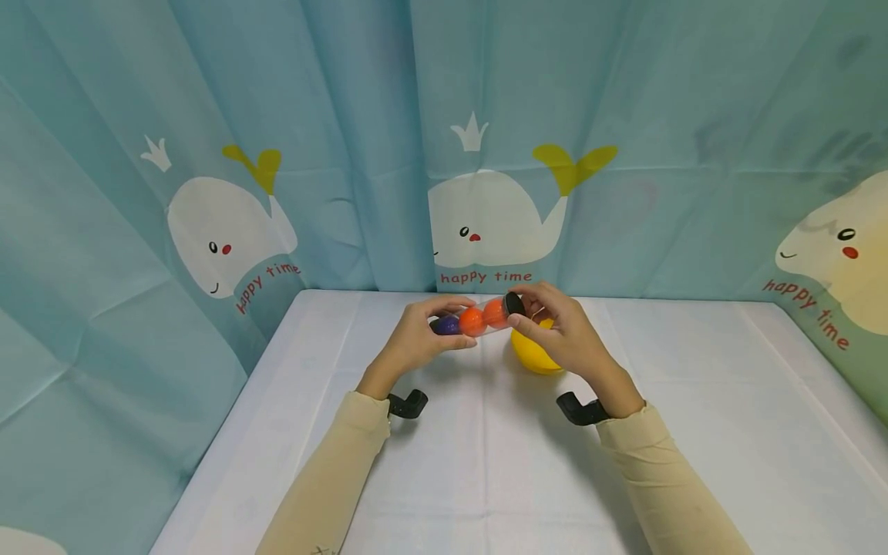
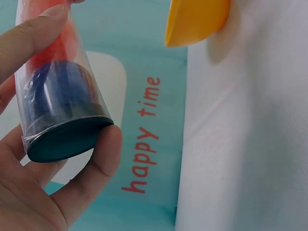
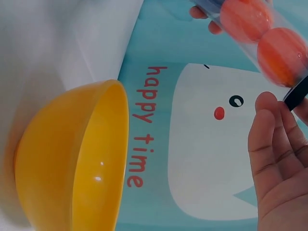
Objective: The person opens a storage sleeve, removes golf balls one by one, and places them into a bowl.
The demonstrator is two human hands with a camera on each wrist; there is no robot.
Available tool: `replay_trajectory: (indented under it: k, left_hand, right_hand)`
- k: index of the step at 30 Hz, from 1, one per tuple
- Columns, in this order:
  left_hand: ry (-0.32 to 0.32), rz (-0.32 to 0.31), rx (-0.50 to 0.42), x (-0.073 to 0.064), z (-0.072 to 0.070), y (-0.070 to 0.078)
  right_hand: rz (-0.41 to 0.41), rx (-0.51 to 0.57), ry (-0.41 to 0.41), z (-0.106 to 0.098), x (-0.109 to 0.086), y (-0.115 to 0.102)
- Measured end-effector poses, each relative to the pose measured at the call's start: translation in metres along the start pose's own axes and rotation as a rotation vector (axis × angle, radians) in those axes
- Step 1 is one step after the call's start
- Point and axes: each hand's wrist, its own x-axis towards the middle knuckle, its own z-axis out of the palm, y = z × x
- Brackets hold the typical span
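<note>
A clear tube [image 1: 484, 325] with dark caps at both ends is held up above the table, slightly tilted with its right end higher. Inside it are two orange balls [image 3: 284, 55] and a dark blue ball [image 2: 57, 91]. My left hand [image 1: 415, 333] grips the tube round its blue-ball end, close to the dark end cap [image 2: 70, 139]. At the other end, my right hand [image 1: 565, 331] pinches the black cap [image 1: 514, 306] between thumb and fingers. A yellow bowl [image 1: 533, 356] stands upright on the table, partly hidden behind the right hand.
A white cloth covers the table [image 1: 472, 470]. Along its back and left side hangs a blue-green curtain [image 1: 375, 154] printed with whales and "happy time". A black wrist mount [image 1: 408, 404] sits on the left wrist, another black mount [image 1: 581, 410] on the right.
</note>
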Motion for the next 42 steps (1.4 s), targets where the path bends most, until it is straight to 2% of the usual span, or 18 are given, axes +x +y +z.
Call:
replay_trajectory:
  k: [14,30,42]
  left_hand:
    - [-0.009,0.058,-0.012,0.0001,-0.0026,0.0001]
    - [-0.022,0.066,-0.068,0.0005,-0.0062,-0.0041]
    - [-0.054,0.030,-0.103,0.0007,-0.0081,-0.0048]
  right_hand:
    - [-0.017,0.011,0.028,0.0011,-0.0005,0.0003]
    - [-0.026,0.018,0.034,0.0021,-0.0009,-0.0026]
    - [-0.074,0.025,0.020,0.0032,-0.0010,0.0040]
